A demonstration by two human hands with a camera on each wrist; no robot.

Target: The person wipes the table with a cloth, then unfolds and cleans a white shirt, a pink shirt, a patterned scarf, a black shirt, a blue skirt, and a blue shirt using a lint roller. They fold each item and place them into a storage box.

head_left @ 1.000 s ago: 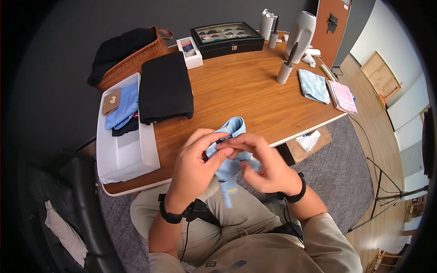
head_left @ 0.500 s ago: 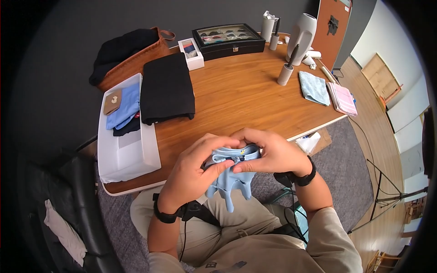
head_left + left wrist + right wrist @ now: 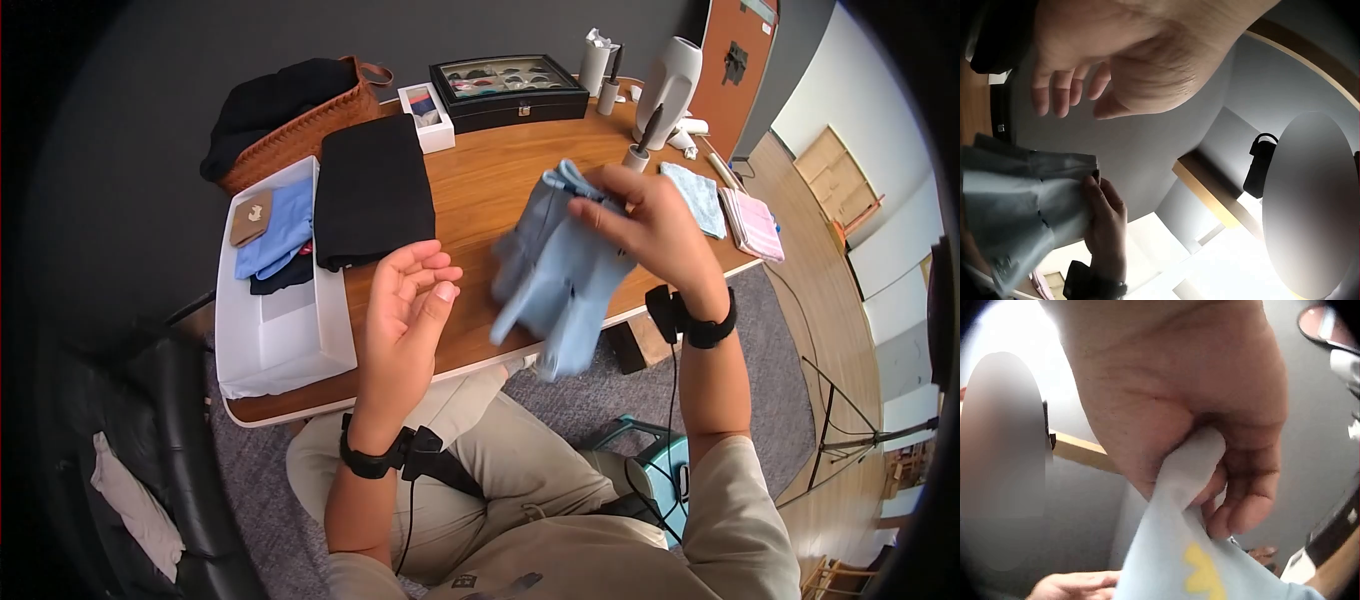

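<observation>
My right hand [image 3: 660,225] pinches the gathered top of a light blue cloth item [image 3: 565,265], which hangs down over the table's front edge, slightly blurred. In the right wrist view the thumb and fingers grip the blue cloth [image 3: 1166,550], which carries a yellow print. My left hand [image 3: 400,320] is raised to the left of the cloth with relaxed, slightly bent fingers, touching nothing. The left wrist view shows the same left hand [image 3: 1141,69] above the cloth [image 3: 1029,194], apart from it.
A white box [image 3: 290,340] with folded clothes stands at the left, beside a folded black cloth [image 3: 375,190]. Behind are a woven basket [image 3: 300,130] and a black glass-lidded case [image 3: 510,105]. Bottles and folded towels [image 3: 750,222] lie to the right.
The left hand has let go of the blue cloth and drawn back to the left. My right hand has lifted it up and to the right, and it now hangs longer.
</observation>
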